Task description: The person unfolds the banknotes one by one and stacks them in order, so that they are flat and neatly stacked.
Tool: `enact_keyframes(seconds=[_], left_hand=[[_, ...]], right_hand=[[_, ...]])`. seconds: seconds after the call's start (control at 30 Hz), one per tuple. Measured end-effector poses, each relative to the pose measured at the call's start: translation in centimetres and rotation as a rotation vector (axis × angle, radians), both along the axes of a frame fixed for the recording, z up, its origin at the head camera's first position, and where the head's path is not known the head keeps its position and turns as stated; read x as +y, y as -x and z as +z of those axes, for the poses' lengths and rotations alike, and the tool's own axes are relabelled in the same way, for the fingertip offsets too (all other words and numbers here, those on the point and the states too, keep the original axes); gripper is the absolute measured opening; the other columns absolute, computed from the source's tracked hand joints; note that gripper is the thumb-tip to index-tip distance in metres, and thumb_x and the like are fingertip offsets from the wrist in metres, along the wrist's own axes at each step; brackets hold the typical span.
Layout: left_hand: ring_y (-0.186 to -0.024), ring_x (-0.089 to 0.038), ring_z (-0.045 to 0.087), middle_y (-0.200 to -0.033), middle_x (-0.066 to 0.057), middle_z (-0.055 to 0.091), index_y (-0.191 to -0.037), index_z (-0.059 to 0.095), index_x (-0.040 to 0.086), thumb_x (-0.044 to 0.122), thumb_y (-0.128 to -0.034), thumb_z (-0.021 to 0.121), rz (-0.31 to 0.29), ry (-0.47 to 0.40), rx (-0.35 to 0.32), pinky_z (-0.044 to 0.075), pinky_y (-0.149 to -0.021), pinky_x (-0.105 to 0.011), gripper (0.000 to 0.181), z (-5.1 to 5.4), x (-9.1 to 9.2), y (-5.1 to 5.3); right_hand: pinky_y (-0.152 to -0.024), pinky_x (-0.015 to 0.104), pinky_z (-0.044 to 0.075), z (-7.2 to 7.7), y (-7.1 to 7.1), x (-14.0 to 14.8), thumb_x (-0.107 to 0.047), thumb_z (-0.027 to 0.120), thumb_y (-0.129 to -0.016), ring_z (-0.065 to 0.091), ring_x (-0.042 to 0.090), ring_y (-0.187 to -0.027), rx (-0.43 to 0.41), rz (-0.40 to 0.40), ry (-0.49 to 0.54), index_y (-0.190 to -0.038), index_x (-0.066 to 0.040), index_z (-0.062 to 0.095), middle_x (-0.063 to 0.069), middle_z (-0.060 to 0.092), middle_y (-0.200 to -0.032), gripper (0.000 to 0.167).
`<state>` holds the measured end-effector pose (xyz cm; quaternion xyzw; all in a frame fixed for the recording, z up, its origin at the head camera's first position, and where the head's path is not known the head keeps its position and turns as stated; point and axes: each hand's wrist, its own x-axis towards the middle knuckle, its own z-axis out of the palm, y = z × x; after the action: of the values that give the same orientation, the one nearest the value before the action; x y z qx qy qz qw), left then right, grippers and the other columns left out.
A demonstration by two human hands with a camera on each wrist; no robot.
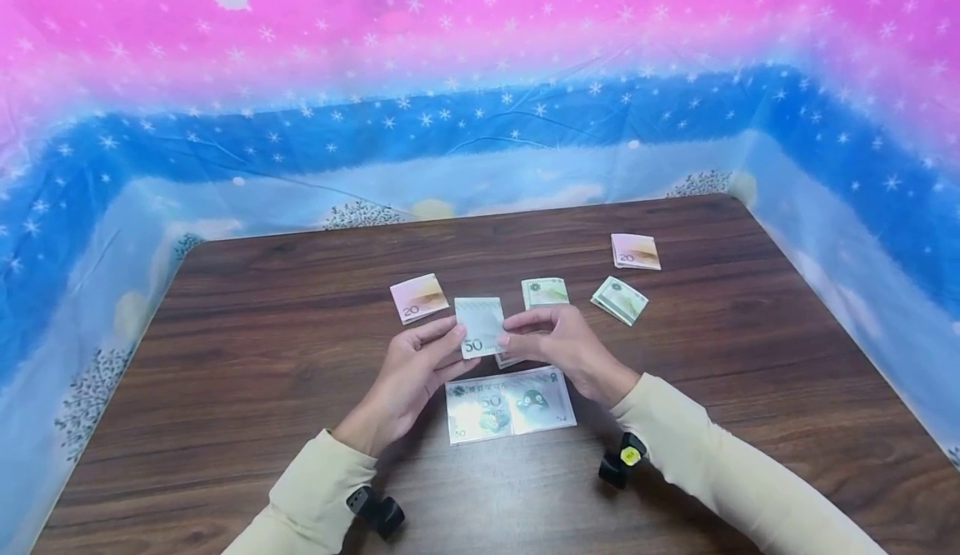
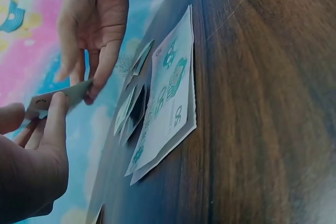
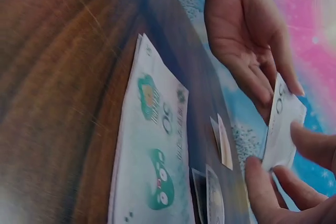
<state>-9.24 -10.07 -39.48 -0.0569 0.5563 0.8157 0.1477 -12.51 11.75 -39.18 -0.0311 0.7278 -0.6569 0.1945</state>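
Note:
Raised over the table is a folded banknote marked 50 (image 1: 478,317), held between both hands. My left hand (image 1: 408,380) pinches its left edge, with the thumb in front in the head view. At the opposite edge, my right hand (image 1: 573,351) pinches the note between thumb and fingers. The left wrist view shows the folded note (image 2: 73,95) edge-on. Just below the hands, an unfolded 50 banknote (image 1: 480,413) lies on the table with a crease down its middle; in the right wrist view this unfolded note (image 3: 152,166) appears to have more than one layer.
Folded 20 notes lie at left (image 1: 418,298) and far right (image 1: 636,251). Two folded greenish notes (image 1: 546,291) (image 1: 621,301) lie between them. Another note (image 1: 507,361) is mostly hidden by the right hand. A patterned cloth (image 1: 480,122) hangs behind the brown table (image 1: 262,372).

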Motion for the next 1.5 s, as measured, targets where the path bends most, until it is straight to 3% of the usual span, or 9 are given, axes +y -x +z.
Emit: enact_keyframes(seconds=[0.37,0.57,0.77,0.97,1.1,1.27,1.5], left_hand=[[-0.108,-0.023,0.069,-0.126,-0.024,0.066,-0.131,0.054,-0.006,0.012,-0.0978,0.067,-0.066,0.066,0.052,0.056,-0.097,-0.037,0.04,-0.1,0.6,-0.7],[-0.102,-0.022,0.071,-0.118,-0.024,0.07,-0.12,0.066,-0.005,0.013,-0.0904,0.077,-0.027,0.172,0.067,0.059,-0.09,-0.031,0.037,0.0,1.1,-1.2],[-0.101,-0.019,0.071,-0.117,-0.021,0.071,-0.124,0.065,-0.006,0.014,-0.0914,0.076,-0.035,0.213,0.057,0.059,-0.089,-0.03,0.04,0.2,1.1,-1.4],[-0.103,-0.024,0.07,-0.124,-0.025,0.066,-0.137,0.053,-0.005,0.01,-0.0984,0.063,-0.071,0.173,0.056,0.059,-0.093,-0.038,0.042,0.4,0.7,-1.5],[-0.098,-0.023,0.071,-0.122,-0.025,0.067,-0.135,0.054,-0.004,0.003,-0.0974,0.059,-0.044,0.188,0.057,0.061,-0.088,-0.037,0.039,0.6,0.5,-1.6],[-0.087,-0.02,0.072,-0.111,-0.022,0.071,-0.128,0.058,-0.004,-0.004,-0.0919,0.065,0.037,0.263,0.057,0.063,-0.078,-0.035,0.037,0.8,0.4,-1.9],[-0.077,-0.019,0.072,-0.102,-0.02,0.073,-0.123,0.06,-0.003,-0.004,-0.0885,0.071,0.094,0.334,0.032,0.063,-0.071,-0.03,0.036,0.9,0.3,-2.0]], right_hand=[[-0.098,0.046,0.055,0.2,-2.0,-0.6,-0.034,0.08,-0.088,0.065,0.028,-0.115,-0.014,0.159,0.014,-0.141,-0.004,0.056,0.016,0.059,-0.136,0.066],[-0.1,0.041,0.054,0.4,-2.5,-0.9,-0.032,0.081,-0.088,0.066,0.028,-0.116,0.003,0.188,0.044,-0.139,-0.003,0.057,0.014,0.063,-0.132,0.063],[-0.099,0.038,0.055,0.7,-2.5,-0.7,-0.029,0.082,-0.087,0.065,0.025,-0.117,0.006,0.199,0.041,-0.136,-0.004,0.06,0.011,0.066,-0.13,0.059],[-0.101,0.041,0.054,1.1,-2.3,0.5,-0.015,0.075,-0.092,0.065,0.028,-0.116,-0.103,0.182,0.143,-0.141,0.005,0.052,0.021,0.061,-0.133,0.058],[-0.099,0.041,0.055,1.5,-2.2,1.4,0.0,0.064,-0.092,0.066,0.03,-0.113,-0.125,0.159,0.197,-0.141,0.013,0.047,0.028,0.059,-0.132,0.053],[-0.093,0.039,0.059,1.9,-2.3,2.2,0.006,0.055,-0.088,0.067,0.025,-0.104,-0.095,0.105,0.168,-0.135,0.016,0.048,0.025,0.063,-0.12,0.048],[-0.081,0.029,0.061,1.7,-2.4,2.7,0.005,0.063,-0.091,0.071,0.019,-0.091,-0.056,0.028,0.075,-0.126,0.015,0.056,0.021,0.072,-0.11,0.037]])
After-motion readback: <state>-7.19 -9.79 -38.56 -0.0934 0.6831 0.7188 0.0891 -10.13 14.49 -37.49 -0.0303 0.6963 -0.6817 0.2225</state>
